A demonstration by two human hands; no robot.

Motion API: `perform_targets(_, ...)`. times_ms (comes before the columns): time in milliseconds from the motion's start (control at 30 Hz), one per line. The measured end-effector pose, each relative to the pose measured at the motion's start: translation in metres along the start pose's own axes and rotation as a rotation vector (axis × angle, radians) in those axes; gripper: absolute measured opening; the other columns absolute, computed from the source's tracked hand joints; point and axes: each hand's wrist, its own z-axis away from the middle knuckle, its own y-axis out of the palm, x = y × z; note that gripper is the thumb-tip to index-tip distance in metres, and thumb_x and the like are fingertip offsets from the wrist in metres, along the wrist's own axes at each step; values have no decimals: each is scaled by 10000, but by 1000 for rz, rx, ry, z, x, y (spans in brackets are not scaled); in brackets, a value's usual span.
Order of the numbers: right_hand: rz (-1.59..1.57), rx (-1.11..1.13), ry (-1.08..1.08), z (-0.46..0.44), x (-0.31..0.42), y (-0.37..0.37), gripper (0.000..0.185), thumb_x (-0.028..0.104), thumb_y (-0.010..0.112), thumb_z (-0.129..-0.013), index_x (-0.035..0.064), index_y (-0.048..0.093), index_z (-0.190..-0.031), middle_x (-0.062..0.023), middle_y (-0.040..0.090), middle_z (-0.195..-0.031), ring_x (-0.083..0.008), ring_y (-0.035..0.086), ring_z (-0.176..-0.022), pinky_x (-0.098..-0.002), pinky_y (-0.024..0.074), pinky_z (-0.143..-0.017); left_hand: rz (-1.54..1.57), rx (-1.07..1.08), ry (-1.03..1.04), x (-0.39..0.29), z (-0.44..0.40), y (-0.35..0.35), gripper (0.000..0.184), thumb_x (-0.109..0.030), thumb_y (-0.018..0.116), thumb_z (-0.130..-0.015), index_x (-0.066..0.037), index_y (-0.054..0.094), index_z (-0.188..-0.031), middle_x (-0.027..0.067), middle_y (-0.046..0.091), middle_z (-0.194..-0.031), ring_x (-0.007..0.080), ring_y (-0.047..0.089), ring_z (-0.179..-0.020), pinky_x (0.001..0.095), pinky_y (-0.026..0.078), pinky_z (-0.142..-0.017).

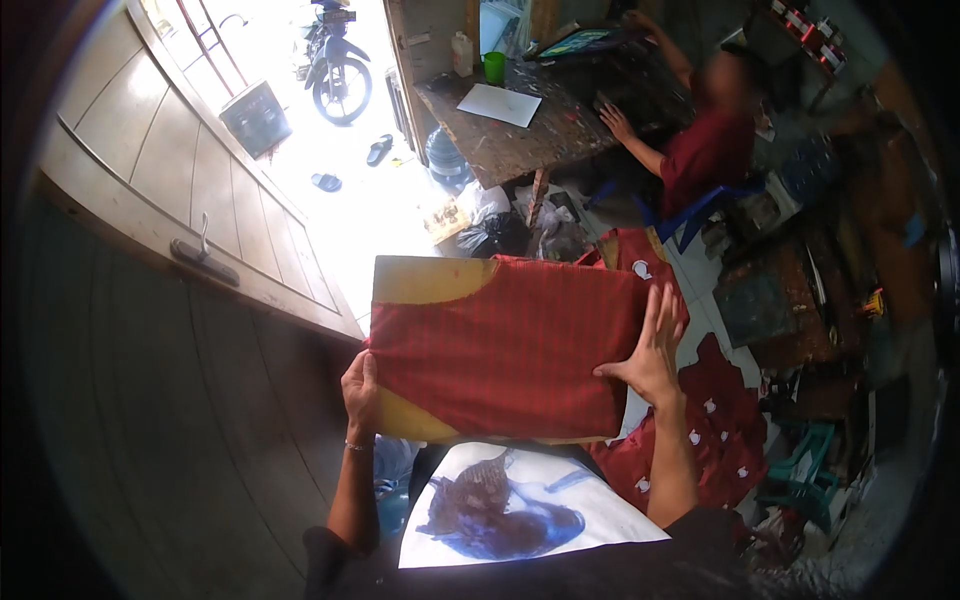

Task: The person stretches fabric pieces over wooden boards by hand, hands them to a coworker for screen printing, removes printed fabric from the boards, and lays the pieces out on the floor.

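A red striped cloth (510, 345) lies over a flat yellowish board (425, 280), whose bare corners show at the left. My left hand (361, 388) grips the left edge of the cloth and board, thumb on top. Fingers spread, my right hand (652, 355) rests at the right side of the cloth. Beyond the board's right end hangs more red cloth with a white mark (641, 269). Below the board, a white sheet or shirt front with a dark blue picture (500, 515) is in view.
A person in a red shirt (715, 150) sits at a worn table (470, 130) with a green cup (494, 68). Red cloth with white marks (715, 430) lies at the lower right near a green stool (805, 470). An open door (190, 170) stands left; bags (495, 235) lie ahead.
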Motion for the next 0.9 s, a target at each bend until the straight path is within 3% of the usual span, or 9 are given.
perform_targets(67,238,111,-256,-15,8,-11,1405,333,921,-437,123,38,-1509,-155,40,-1565,-375,56,-1442,-616,150,-1125,-15,7,32,-9,-1,5,317,-200,453,-1018,55,610,-1122,59,667,-1006,93,593,-887,233,479,-790)
perform_targets(200,308,257,-523,-38,9,-22,1069,384,880,-515,130,389,-1430,-114,124,-1545,-348,119,-1426,-586,111,-1151,-38,-33,116,-25,-17,13,280,-188,467,-1014,36,621,-1082,25,668,-989,59,588,-864,209,471,-781)
perform_targets(233,259,182,-577,-43,10,-24,822,466,824,-601,90,572,-1288,-118,189,-1521,-338,143,-1418,-579,124,-1145,-34,-46,148,-25,-22,14,281,-184,465,-1015,37,622,-1085,25,667,-990,57,586,-868,207,467,-782)
perform_targets(333,257,97,-700,-66,28,-45,612,510,735,-719,61,677,-1131,-132,282,-1478,-347,183,-1406,-578,160,-1128,-110,-83,220,-21,-37,6,282,-177,461,-1016,42,622,-1092,25,666,-993,53,580,-876,205,459,-784)
perform_targets(467,14,-70,-809,-113,39,-49,358,298,622,-890,-11,658,-713,-168,577,-1204,-347,521,-1187,-480,361,-1059,-153,-113,278,-34,-54,13,286,-179,468,-1014,49,622,-1094,21,660,-982,48,564,-868,201,447,-774)
perform_targets(500,49,-255,-920,-120,49,-55,271,223,628,-888,-5,621,-743,-149,634,-1034,-336,621,-998,-435,467,-930,-145,-113,293,-41,-56,19,286,-179,468,-1014,49,622,-1094,21,660,-982,48,564,-868,201,447,-774)
perform_targets(633,-42,-293,-784,-138,79,-76,224,219,645,-880,10,571,-907,-124,598,-859,-303,626,-729,-414,490,-635,-102,-147,324,-44,-63,29,295,-194,478,-1012,52,623,-1087,0,647,-923,40,539,-814,200,440,-722)
perform_targets(733,-109,-173,-560,-149,95,-89,376,325,660,-881,10,615,-1082,-130,638,-877,-262,637,-655,-358,499,-615,-82,-136,309,-43,-62,34,296,-199,482,-1011,51,624,-1079,-15,637,-885,35,528,-790,198,436,-702)
perform_targets(900,-169,291,-553,-185,93,-95,426,363,703,-847,-21,682,-1029,-110,674,-742,-141,636,-663,-289,495,-629,-21,-122,268,-26,-69,36,282,-195,499,-1004,47,629,-1063,-24,628,-863,32,526,-788,197,438,-709)
